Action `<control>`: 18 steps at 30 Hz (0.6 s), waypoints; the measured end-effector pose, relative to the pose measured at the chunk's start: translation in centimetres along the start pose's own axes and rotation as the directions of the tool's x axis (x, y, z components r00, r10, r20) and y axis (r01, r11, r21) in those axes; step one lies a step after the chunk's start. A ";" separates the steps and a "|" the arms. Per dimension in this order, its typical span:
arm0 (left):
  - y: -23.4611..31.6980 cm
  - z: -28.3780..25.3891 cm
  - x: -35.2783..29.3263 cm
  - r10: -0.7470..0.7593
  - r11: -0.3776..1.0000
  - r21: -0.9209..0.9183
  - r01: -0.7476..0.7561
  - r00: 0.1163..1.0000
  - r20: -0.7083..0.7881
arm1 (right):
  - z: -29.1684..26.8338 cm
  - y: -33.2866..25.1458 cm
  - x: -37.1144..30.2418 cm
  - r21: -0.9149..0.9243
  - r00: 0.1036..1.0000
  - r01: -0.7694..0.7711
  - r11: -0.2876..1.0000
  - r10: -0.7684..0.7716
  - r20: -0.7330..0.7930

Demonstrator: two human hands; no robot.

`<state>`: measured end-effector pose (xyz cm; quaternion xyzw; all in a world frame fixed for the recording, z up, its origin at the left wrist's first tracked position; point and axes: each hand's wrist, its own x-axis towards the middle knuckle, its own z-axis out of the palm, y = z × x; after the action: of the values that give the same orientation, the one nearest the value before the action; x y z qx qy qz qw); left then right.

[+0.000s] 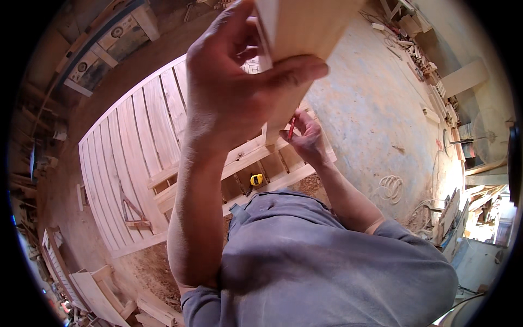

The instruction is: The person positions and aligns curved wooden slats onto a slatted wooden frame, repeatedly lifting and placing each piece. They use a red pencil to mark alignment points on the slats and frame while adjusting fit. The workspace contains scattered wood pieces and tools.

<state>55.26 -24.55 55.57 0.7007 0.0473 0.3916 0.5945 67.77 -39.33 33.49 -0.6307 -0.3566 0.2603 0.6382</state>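
My left hand [234, 90] is raised close to the camera, its thumb and fingers wrapped round a long pale wooden board [305, 30] that stands up out of the top of the picture. Lower down and to the right, my right hand [309, 139] pinches a slim red pencil [292, 127] near the board's lower end. Below them lies a slatted wooden panel [131, 131] with lengths of timber [250, 155] laid across it. A yellow tape measure [256, 179] rests among these pieces, just in front of my body. Part of the panel is hidden behind my left forearm.
On the panel's left part sits a triangular wooden square [133, 213]. A coil of pale cord [390, 189] lies on the floor at the right. Offcuts [430, 82] line the right wall. More boards [103, 297] are at the lower left, and sawdust [155, 278] covers the floor there.
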 end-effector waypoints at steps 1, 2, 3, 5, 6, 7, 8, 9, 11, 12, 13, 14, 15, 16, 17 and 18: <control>0.7 0.8 -0.1 -0.049 0.996 -0.079 0.049 0.999 0.000 | -0.3 -0.4 0.2 -0.006 1.000 0.026 1.000 -0.026 -0.002; 1.7 0.9 0.0 -0.016 1.000 0.005 0.015 0.996 0.088 | -1.0 -0.9 0.4 -0.019 0.999 0.051 0.999 -0.052 -0.013; 2.9 0.7 0.0 0.007 0.995 0.094 -0.023 0.986 0.166 | -1.2 -2.0 0.7 0.047 0.999 0.048 0.998 -0.048 0.001; 3.6 2.5 -0.1 0.012 0.966 0.257 -0.036 0.996 0.093 | -1.8 -3.5 0.8 0.303 0.993 0.109 0.947 -0.117 0.007; 4.2 3.3 -0.2 0.014 0.940 0.341 -0.031 0.999 0.051 | -2.4 -4.1 1.0 0.303 0.992 0.111 0.946 -0.123 0.021; 3.1 3.8 -0.5 0.119 0.922 0.372 -0.109 0.993 -0.005 | -3.0 -4.7 1.2 0.304 0.991 0.113 0.946 -0.129 0.033; 1.4 3.0 -0.4 0.119 0.955 0.273 -0.118 0.993 0.011 | -3.8 -5.4 1.4 0.301 0.990 0.118 0.946 -0.137 0.041; -0.2 2.0 -0.3 0.118 0.977 0.177 -0.120 0.993 0.023 | -4.7 -5.3 1.7 0.334 0.984 0.111 0.936 -0.150 0.095; -2.1 0.2 -0.8 0.075 0.989 -0.129 -0.076 0.997 -0.009 | -6.0 -4.7 2.2 0.254 0.973 0.157 0.955 -0.193 0.125; -2.6 -0.3 -1.3 0.024 0.937 -0.349 -0.033 0.999 -0.030 | -7.7 -3.7 2.1 0.297 0.970 0.122 0.947 -0.177 0.166; -2.7 -1.5 -2.2 -0.065 0.945 -0.324 0.033 0.994 -0.087 | -9.6 -2.7 2.3 0.339 0.965 0.085 0.937 -0.162 0.205; -2.9 -3.3 -3.2 -0.153 0.949 -0.296 0.104 0.977 -0.146 | -9.7 -3.0 2.2 0.301 0.972 0.069 0.951 -0.132 0.193; -4.5 -5.1 -4.6 -0.197 0.953 -0.267 0.142 0.961 -0.194 | -9.9 -3.4 2.1 0.260 0.978 0.052 0.964 -0.102 0.182; -6.6 -6.9 -6.3 -0.241 0.954 -0.238 0.182 0.938 -0.248 | -9.8 -3.9 2.2 0.221 0.982 0.032 0.975 -0.072 0.175; -7.8 -8.0 -8.1 -0.293 0.950 -0.192 0.245 0.913 -0.285 | -9.8 -4.7 2.3 0.170 0.981 0.031 0.985 -0.062 0.182; -9.0 -9.0 -10.2 -0.343 0.939 -0.148 0.310 0.882 -0.322 | -10.1 -5.2 2.2 0.119 0.981 0.028 0.992 -0.050 0.188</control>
<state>46.37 -20.26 42.56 0.5754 0.2494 0.4036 0.6662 76.40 -44.23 39.46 -0.5575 -0.4125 0.3271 0.6419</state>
